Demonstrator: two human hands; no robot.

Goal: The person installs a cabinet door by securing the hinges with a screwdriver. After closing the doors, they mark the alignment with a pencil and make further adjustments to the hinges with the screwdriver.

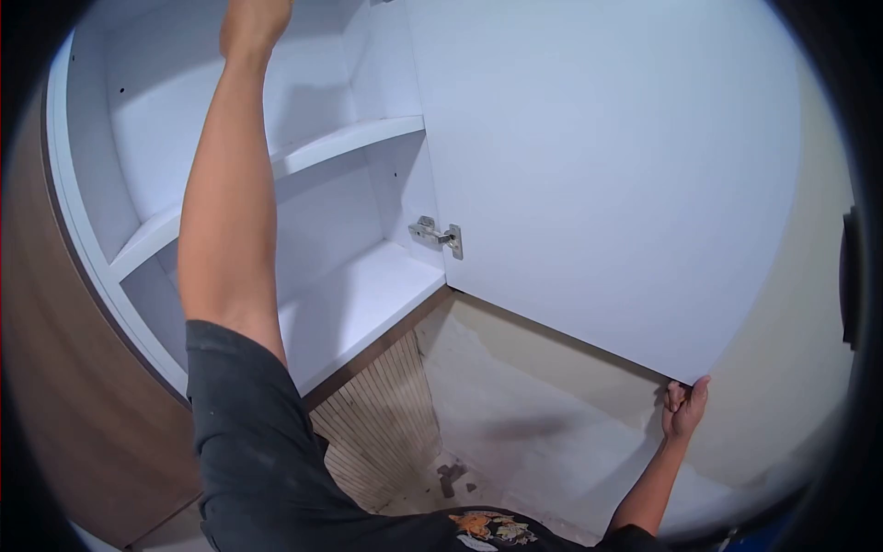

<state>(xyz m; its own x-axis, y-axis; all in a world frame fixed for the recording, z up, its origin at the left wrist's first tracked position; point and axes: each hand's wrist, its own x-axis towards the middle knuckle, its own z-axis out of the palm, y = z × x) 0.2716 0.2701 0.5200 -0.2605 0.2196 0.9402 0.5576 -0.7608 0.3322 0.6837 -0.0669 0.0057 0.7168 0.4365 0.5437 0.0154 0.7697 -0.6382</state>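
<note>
A white cabinet door (607, 156) stands swung open to the right of a white wall cabinet (345, 276). My right hand (682, 407) grips the door's lower outer corner, with the thumb at the edge and fingers curled beneath. A metal hinge (438, 235) joins the door to the cabinet's right side panel. My left arm reaches up in front of the open shelves. Only the base of my left hand (255, 23) shows at the top edge; its fingers are out of the picture, and I cannot see what they touch.
One shelf (349, 140) crosses the cabinet interior. Brown panelling (92, 396) runs along the left. Below are a ribbed panel (382, 419), a pale wall (524, 396) and dark scraps (451, 478) low down. A dark object (848, 276) sits on the wall at far right.
</note>
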